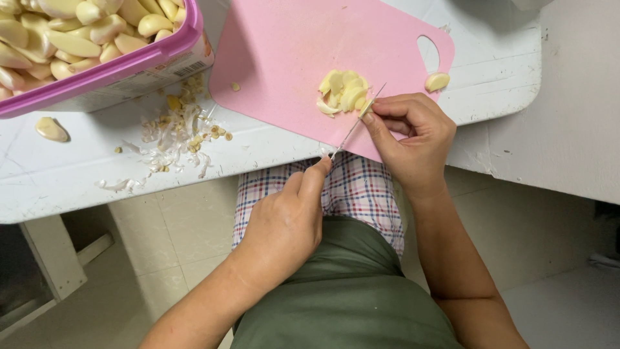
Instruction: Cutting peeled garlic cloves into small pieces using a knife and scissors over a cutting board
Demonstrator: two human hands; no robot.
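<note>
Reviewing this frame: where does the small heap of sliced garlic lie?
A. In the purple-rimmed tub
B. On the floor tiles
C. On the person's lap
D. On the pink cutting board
D: the sliced garlic sits on the pink cutting board, just beyond the right hand, whose fingers pinch a clove against the knife held by the left hand. The tub holds whole peeled cloves.

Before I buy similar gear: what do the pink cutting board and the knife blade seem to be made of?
Pink cutting board: probably plastic, with a smooth matte, even colour and a moulded handle hole. Knife blade: likely steel, thin and grey with a slight shine; its handle is hidden in the left hand.
</note>
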